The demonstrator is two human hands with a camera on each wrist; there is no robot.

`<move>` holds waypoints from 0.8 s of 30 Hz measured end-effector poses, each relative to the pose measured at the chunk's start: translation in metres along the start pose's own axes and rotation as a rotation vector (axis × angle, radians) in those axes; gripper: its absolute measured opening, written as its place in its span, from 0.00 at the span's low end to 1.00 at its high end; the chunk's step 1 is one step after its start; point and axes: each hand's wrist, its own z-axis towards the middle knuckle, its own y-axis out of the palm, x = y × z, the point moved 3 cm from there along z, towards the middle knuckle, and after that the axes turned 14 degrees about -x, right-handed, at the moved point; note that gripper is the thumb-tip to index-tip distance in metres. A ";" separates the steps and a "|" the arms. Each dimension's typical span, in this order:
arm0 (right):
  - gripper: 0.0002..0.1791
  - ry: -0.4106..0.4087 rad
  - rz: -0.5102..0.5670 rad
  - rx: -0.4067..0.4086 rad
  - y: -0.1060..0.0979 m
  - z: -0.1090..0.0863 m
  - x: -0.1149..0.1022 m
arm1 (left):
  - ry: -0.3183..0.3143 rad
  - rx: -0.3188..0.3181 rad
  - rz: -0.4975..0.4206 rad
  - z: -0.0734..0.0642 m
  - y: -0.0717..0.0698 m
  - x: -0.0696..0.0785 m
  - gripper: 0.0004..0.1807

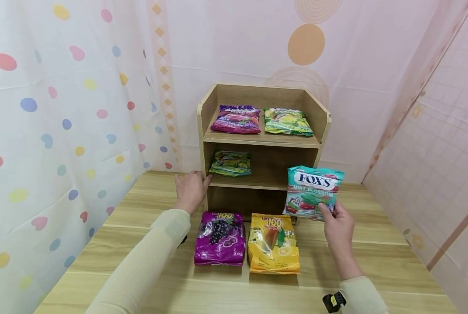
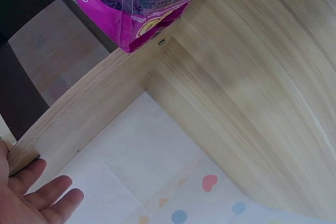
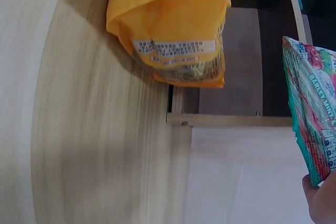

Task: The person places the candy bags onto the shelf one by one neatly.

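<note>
My right hand (image 1: pixel 339 224) pinches the lower right corner of a teal Fox's Mint Blossom candy bag (image 1: pixel 312 192), held upright before the right side of a small wooden shelf (image 1: pixel 261 140). In the right wrist view, the bag's back (image 3: pixel 314 108) shows beside a bit of the hand (image 3: pixel 323 200). At the shelf's left side panel, my left hand (image 1: pixel 190 189) grips the edge, thumb at the front. The left wrist view shows its fingers (image 2: pixel 50 190) along the panel's outer face. A green-yellow candy bag (image 1: pixel 231 163) lies on the middle tier's left.
On the top tier lie a purple Fox's Berries bag (image 1: pixel 237 119) and a yellow-green bag (image 1: pixel 288 121). A purple Lot 100 bag (image 1: pixel 220 238) and a yellow Lot 100 bag (image 1: pixel 273 244) sit on the wooden table (image 1: pixel 218 292) before the shelf. Patterned curtains (image 1: pixel 100 87) surround the table.
</note>
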 end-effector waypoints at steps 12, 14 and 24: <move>0.20 -0.006 -0.032 -0.074 0.023 0.004 -0.007 | -0.008 -0.012 0.006 -0.001 -0.002 0.001 0.26; 0.20 0.000 -0.025 -0.088 0.026 0.005 -0.009 | -0.010 -0.017 0.003 -0.001 -0.002 0.001 0.26; 0.21 0.034 -0.036 -0.092 0.039 0.011 -0.016 | -0.003 -0.024 -0.012 0.000 -0.002 0.001 0.25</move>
